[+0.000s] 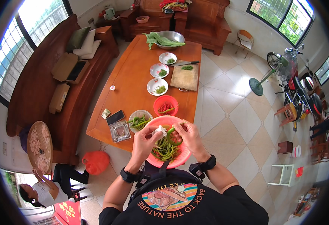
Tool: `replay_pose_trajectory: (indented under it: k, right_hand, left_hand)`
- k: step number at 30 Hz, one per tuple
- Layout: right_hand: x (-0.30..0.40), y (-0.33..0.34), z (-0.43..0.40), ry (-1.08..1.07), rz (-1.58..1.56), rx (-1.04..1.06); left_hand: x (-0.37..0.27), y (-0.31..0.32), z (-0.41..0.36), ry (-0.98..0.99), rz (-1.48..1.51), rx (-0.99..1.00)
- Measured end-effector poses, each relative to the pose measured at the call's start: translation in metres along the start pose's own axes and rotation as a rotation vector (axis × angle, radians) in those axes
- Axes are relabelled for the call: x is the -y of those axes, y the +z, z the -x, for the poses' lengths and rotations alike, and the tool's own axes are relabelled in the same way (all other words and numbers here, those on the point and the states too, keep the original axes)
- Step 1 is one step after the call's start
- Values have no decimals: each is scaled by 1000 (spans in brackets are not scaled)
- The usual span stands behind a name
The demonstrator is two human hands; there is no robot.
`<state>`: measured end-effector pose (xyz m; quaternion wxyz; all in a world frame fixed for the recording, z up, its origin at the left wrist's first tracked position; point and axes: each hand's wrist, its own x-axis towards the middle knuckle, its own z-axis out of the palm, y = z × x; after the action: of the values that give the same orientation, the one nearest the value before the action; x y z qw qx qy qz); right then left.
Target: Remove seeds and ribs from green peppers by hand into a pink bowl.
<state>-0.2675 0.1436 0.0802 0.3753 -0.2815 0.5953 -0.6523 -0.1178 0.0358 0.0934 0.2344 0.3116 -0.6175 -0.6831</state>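
My left hand (144,143) pinches a crumpled white tissue (160,130) between thumb and fingers. In my right hand (190,137) is a curved green chili pepper (170,137), held near its stem end, with the tissue close beside it. Both hands are over a pink plastic colander (187,158) at the table's near edge. Inside lie many long green chili peppers (164,150), with some red ones showing among them. Just beyond stands a red plastic basket (159,99) of red peppers. To its left, a whitish colander (134,114) holds more green peppers.
A clear plastic box (120,131), a phone (115,117) and a small packet (105,113) lie left on the wooden table (130,81). Farther off are bowls (153,91) of chopped greens, a cutting board (184,80), a knife (191,63) and a metal basin (178,36). A person (48,191) holds a round tray (50,146).
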Motion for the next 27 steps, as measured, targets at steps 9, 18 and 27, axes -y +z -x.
replay_pose_trajectory:
  k: [9,18,27]
  right_hand:
    - [0,10,-3,-23,-11,-6]
    - [-6,6,-4,36,-92,-19]
    - [-1,3,-2,102,-297,14]
  left_hand:
    - [-11,23,3,267,-445,-10]
    - [3,22,1,244,-487,-51]
    - [32,-3,-13,-45,141,83]
